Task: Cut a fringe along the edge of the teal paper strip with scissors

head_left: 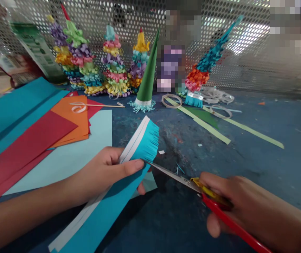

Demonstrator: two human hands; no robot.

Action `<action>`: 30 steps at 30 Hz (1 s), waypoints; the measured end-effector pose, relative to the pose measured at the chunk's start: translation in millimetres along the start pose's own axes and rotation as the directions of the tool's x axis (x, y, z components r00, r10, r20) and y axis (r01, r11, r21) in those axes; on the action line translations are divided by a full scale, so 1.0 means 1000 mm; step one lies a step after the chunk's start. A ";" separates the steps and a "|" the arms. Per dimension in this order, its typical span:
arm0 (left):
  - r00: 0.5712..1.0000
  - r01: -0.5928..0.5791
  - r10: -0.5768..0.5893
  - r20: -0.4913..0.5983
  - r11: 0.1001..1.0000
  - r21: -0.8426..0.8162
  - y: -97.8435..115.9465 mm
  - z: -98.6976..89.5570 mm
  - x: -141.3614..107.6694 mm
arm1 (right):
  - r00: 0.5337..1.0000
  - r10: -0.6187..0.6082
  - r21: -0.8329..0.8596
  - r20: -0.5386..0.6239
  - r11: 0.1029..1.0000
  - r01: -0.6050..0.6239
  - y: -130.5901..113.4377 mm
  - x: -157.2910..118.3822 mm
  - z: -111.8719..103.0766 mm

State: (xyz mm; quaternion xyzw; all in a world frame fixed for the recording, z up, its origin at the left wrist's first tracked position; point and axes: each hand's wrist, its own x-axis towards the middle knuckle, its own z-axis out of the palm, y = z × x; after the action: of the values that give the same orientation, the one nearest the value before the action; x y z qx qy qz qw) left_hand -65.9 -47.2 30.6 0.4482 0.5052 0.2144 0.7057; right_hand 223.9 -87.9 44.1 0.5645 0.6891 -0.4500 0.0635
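Note:
My left hand [113, 170] pinches a long blue paper strip [124, 196], thumb on top and fingers beneath. A white band runs along the strip's left edge. The strip's far part is cut into a fine fringe along its right side. My right hand [235, 207] is wrapped round scissors [177, 176] with red and yellow handles. The blades look nearly closed, and their tips touch the strip's right edge beside my left thumb.
Blue [15, 112], red [31, 144] and orange [74, 119] sheets lie left. A green cone [149, 80], several fringed colourful cones [115, 66], pale green strips [211, 128] and tape rolls [171, 101] stand or lie behind, before a perforated metal panel [95, 17].

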 end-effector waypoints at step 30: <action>0.998 0.012 -0.011 0.057 1.000 -0.022 0.000 0.001 0.000 | 1.000 -0.022 0.013 -0.005 1.000 0.023 -0.004 -0.002 0.001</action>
State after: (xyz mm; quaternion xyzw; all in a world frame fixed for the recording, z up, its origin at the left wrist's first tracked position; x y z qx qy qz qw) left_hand -64.7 -47.9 31.3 0.4432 0.4851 0.2031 0.7260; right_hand 221.1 -90.0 46.8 0.5582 0.6926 -0.4537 0.0530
